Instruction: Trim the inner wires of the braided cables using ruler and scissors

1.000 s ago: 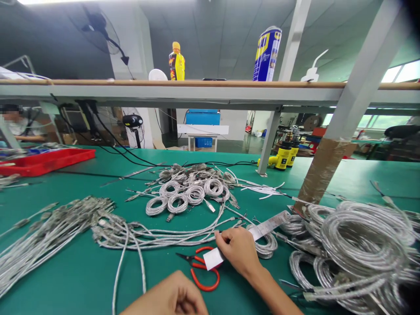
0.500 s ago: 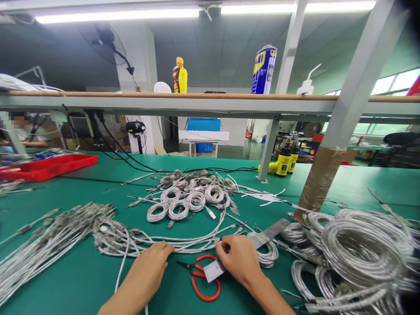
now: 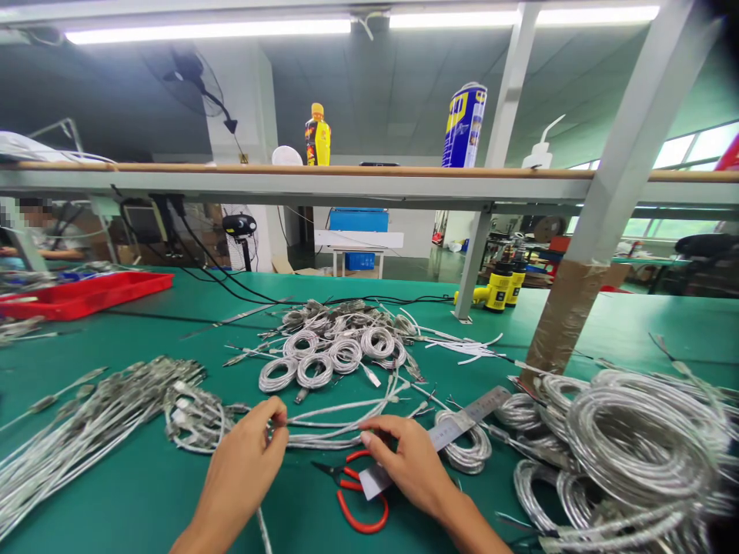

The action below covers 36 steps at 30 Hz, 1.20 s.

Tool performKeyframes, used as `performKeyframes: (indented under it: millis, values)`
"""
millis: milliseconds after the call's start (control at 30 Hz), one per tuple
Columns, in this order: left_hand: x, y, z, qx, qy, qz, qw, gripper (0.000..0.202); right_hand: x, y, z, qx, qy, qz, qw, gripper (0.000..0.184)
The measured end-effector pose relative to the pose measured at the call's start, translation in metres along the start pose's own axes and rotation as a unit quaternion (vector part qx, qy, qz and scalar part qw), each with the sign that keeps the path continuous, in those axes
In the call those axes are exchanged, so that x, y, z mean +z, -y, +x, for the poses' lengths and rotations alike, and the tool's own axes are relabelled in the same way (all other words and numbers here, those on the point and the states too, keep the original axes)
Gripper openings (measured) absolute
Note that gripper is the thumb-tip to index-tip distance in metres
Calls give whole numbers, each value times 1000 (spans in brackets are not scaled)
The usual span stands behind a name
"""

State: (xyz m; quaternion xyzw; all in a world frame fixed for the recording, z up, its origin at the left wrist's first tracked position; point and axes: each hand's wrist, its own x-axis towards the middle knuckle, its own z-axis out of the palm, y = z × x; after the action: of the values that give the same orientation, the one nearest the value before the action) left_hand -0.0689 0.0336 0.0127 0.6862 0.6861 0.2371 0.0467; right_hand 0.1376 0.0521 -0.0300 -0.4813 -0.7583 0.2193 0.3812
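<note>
Several clear-jacketed silver cables (image 3: 323, 442) lie side by side between my two hands. At their left end my left hand (image 3: 245, 458) is closed, thumb and forefinger pinched on a cable. My right hand (image 3: 409, 460) closes its fingertips on the cables from the right, the thumb underneath. Beneath the right hand slants a steel ruler (image 3: 470, 412). One end of the ruler covers part of the red-handled cutters (image 3: 363, 527). A cable bundle with connectors (image 3: 193, 415) sits left of my left hand, and one loose cable (image 3: 262, 531) runs toward me.
Small coiled cables (image 3: 315, 369) are piled ahead, larger coils (image 3: 635, 431) at right. Straight cables (image 3: 109, 431) and a red tray (image 3: 115, 292) are at left. A tape-wrapped post (image 3: 563, 315) and an overhead shelf (image 3: 369, 185) frame the bench. A person (image 3: 49, 231) sits far left.
My left hand has shifted left and its fingertips have risen into a pinch. My right fingertips have slid left along the cables, uncovering more of the ruler.
</note>
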Motion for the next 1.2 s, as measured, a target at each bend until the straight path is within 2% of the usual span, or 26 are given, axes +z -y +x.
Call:
performKeyframes:
  millis: [100,200,367,467,567,633,700,800,933,1067,1200]
  values:
    - [3,5,0,33,66,-3,997,15,2,-2,3,40,18,175,984,38]
    - [7,9,-3,50,104,36,993,21,1,-6,9,87,12,345,934,48]
    - [4,15,-2,12,96,175,980,29,-8,-4,13,133,-17,512,848,32]
    - [-1,22,1,10,101,207,973,32,-10,0,13,146,-15,549,823,24]
    - [-5,29,0,44,127,170,976,31,-8,3,12,136,2,517,845,22]
    - [-7,30,-3,74,168,73,980,42,-4,6,10,109,31,467,877,21]
    - [-4,24,-8,84,222,-64,969,52,0,9,7,84,61,425,899,20]
    - [8,6,-16,64,259,-257,929,45,10,17,2,72,109,424,896,23]
    - [31,-16,-18,5,280,-453,846,57,20,22,-1,53,114,447,886,19]
    - [44,-19,-19,-26,288,-521,803,58,21,19,3,95,60,450,886,23]
    - [49,-20,-25,-49,340,-534,772,52,14,18,6,96,13,435,895,22]
